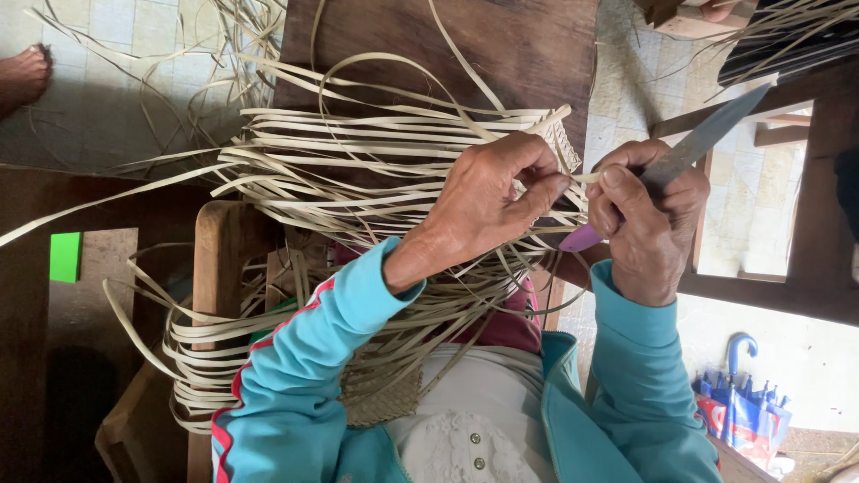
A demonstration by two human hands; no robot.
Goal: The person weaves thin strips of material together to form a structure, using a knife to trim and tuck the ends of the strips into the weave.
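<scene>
A: Left hand (488, 201) pinches a pale flat leaf strip (586, 177); right hand (646, 219) grips a long grey-bladed, purple-handled knife (689, 152).

B: Risk: blade beside thumb; strip could tear or slip.

Pale, matt dried-leaf strips (376, 143) – smooth, papery; knife (707, 139) blade dull grey metal, handle glossy purple plastic – dark wooden chair (501, 45).

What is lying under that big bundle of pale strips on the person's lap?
Under the pale strips show a woven mat piece, a wooden chair frame and dark wood. The strips and the left hand cover the rest.
</scene>
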